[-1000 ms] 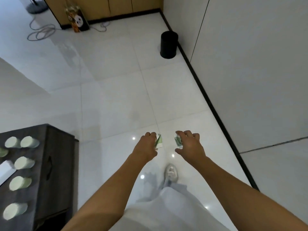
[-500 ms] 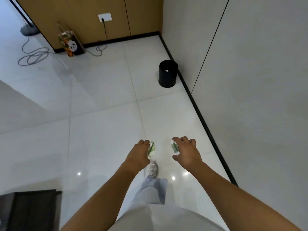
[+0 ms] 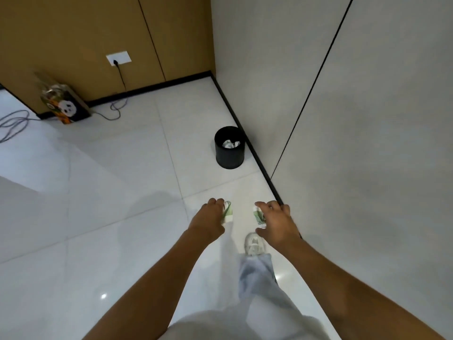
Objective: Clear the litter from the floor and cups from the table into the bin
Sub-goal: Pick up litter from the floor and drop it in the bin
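Note:
A black round bin (image 3: 230, 157) stands on the white tiled floor by the right wall, with crumpled white litter inside. My left hand (image 3: 210, 218) grips a white and green paper cup (image 3: 227, 212). My right hand (image 3: 275, 223) grips a second white and green paper cup (image 3: 258, 215). Both hands are held out in front of me, side by side, a short way before the bin. Most of each cup is hidden by the fingers.
A grey wall with a black skirting (image 3: 257, 158) runs along the right. A panda-printed bag (image 3: 65, 106) and loose cables (image 3: 14, 123) lie at the far left by the wooden wall. My shoe (image 3: 254, 244) steps forward under my right hand.
I have walked toward the bin, which now looks nearer and lower in view. The dark table with cups has dropped out of sight. Both hands still hold their cups.

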The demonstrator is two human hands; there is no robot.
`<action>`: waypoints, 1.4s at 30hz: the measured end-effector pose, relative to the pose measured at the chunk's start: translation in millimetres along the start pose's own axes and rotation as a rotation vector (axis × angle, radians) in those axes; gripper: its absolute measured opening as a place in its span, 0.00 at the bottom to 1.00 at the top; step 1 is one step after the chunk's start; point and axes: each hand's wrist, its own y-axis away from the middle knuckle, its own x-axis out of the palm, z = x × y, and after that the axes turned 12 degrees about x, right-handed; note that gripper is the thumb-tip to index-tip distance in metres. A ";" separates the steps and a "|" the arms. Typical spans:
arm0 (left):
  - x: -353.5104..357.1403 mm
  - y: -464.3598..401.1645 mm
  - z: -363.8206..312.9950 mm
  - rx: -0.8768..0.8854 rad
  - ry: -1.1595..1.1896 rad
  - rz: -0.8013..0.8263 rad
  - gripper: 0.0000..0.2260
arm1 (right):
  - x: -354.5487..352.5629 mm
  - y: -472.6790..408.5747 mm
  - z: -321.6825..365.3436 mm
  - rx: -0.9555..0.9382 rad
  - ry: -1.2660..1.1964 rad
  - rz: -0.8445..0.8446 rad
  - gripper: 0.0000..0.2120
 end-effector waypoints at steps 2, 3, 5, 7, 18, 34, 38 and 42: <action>-18.6 -46.1 -2.9 -0.019 0.001 -0.010 0.25 | -24.4 -45.2 0.3 -0.002 0.019 0.001 0.31; -28.4 -69.6 -4.9 -0.036 0.007 -0.015 0.25 | -38.2 -69.6 0.6 -0.013 0.036 0.005 0.31; -45.8 -108.3 -8.8 -0.069 0.036 -0.015 0.24 | -61.6 -110.8 2.4 -0.026 0.051 0.030 0.31; -61.6 -140.0 -9.8 -0.086 0.062 -0.026 0.24 | -83.2 -147.0 7.0 -0.050 0.072 0.040 0.30; -144.9 -299.6 51.1 -0.176 0.102 -0.045 0.29 | -134.0 -342.4 71.3 -0.138 0.116 0.053 0.31; -212.4 -493.1 162.5 -0.318 0.216 0.036 0.27 | -148.1 -578.0 168.4 -0.129 0.173 0.257 0.32; -181.0 -527.3 182.7 -0.402 0.279 0.009 0.28 | -114.5 -635.5 181.0 -0.147 0.145 0.301 0.34; -149.5 -556.9 192.4 -0.440 0.336 0.052 0.29 | -78.4 -682.1 179.0 -0.119 0.148 0.358 0.35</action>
